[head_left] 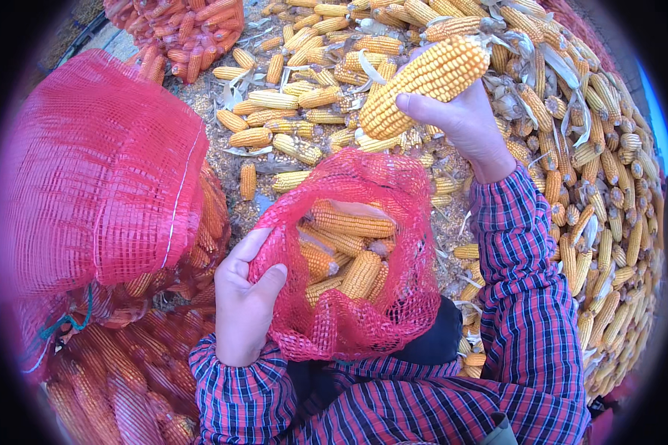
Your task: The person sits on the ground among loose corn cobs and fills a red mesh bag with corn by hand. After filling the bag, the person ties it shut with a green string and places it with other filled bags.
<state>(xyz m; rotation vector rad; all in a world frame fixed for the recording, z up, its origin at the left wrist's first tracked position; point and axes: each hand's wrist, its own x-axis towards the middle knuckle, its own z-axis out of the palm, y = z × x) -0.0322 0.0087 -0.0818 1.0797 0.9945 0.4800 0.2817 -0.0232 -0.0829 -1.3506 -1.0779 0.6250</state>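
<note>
My left hand (243,297) grips the left rim of a red mesh sack (364,326) and holds its mouth open in front of me. Several yellow corn cobs (349,256) lie inside the sack. Above the sack's far rim, my right hand (464,119) holds a large yellow corn cob (423,81) tilted up to the right. Both forearms wear plaid red-and-blue sleeves.
A wide heap of loose corn cobs (594,185) with husk scraps spreads ahead and to the right. Filled red mesh sacks (96,170) stand at my left, with another filled red mesh sack (185,30) at the far upper left. Loose kernels cover the ground (237,208).
</note>
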